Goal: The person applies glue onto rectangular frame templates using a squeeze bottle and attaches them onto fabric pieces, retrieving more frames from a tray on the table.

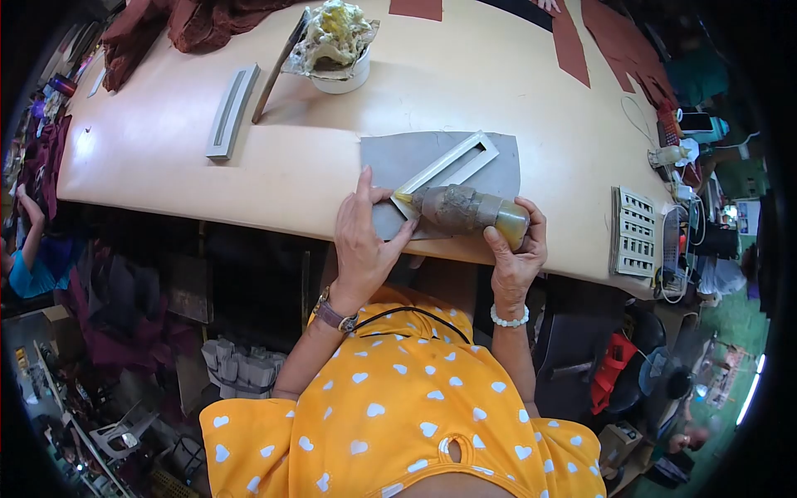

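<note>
My right hand (518,253) grips a squeeze bottle (469,209) wrapped in brownish tape, tilted nearly level with its yellowish nozzle pointing left. The nozzle tip is at the lower left end of a pale slotted frame (440,166); whether it touches cannot be made out. Thumb and index finger of my left hand (361,241) are closed around that end of the frame. The frame lies slantwise over a grey sheet (505,166) at the table's near edge. The bottle hides part of the sheet and of the frame's lower side.
On the table (158,158) stand a white tub (342,81) heaped with crusted material, a dark stick (278,70) against it, and another slotted frame (232,112). Stacked slotted pieces (635,232) lie at right. Reddish-brown cloth (207,25) and another person's hand (548,4) are at the far side.
</note>
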`<act>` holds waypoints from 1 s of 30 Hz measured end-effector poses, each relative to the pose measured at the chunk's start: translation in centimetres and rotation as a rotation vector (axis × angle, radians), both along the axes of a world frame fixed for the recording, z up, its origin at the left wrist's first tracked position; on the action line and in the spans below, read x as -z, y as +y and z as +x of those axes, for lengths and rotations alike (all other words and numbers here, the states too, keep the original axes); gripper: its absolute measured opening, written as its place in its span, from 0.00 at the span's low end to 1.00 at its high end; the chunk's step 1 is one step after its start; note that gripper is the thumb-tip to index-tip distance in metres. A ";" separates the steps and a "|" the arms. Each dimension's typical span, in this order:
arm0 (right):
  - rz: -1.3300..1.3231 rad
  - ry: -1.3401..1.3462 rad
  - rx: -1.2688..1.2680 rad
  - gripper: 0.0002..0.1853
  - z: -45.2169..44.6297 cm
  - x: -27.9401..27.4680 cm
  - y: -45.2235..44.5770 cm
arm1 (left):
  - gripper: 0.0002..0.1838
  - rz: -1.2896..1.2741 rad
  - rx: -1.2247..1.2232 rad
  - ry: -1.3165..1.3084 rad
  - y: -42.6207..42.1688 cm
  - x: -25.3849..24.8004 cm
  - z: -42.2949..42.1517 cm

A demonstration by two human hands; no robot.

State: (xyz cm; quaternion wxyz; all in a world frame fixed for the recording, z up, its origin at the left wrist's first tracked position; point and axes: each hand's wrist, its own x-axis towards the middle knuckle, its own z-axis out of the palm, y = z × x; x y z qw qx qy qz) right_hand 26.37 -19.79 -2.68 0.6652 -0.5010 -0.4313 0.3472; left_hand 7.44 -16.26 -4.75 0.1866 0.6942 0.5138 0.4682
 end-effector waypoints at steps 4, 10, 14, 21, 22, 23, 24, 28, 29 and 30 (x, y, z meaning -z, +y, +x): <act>-0.098 0.059 -0.061 0.26 0.8 -0.8 0.4 | 0.49 0.004 0.007 -0.005 0.0 0.0 -0.1; -0.118 0.333 -0.050 0.20 4.3 -0.5 1.0 | 0.48 -0.020 0.002 0.005 0.0 0.1 -0.1; -0.030 0.282 0.126 0.18 7.9 0.0 1.4 | 0.48 -0.017 0.002 0.008 0.0 0.0 0.0; 0.055 0.124 0.296 0.18 9.8 0.4 2.7 | 0.47 -0.010 0.008 0.027 0.0 0.0 -0.1; 0.044 0.104 0.307 0.18 9.8 0.6 2.9 | 0.47 -0.007 0.011 0.032 0.0 0.0 -0.1; 0.033 0.084 0.318 0.19 9.8 0.7 2.9 | 0.47 -0.010 0.012 0.032 0.0 0.0 -0.1; 0.009 0.066 0.329 0.20 9.7 0.7 2.9 | 0.47 -0.013 0.013 0.032 0.0 0.0 0.0; 0.023 0.033 0.347 0.21 9.2 0.8 3.0 | 0.47 -0.015 0.018 0.030 0.0 0.0 -0.1; 0.054 0.035 0.346 0.22 9.2 0.8 3.1 | 0.46 -0.014 0.017 0.033 0.0 0.0 -0.1; 0.056 0.040 0.347 0.22 9.3 0.9 3.1 | 0.46 -0.012 0.016 0.035 0.0 0.0 -0.1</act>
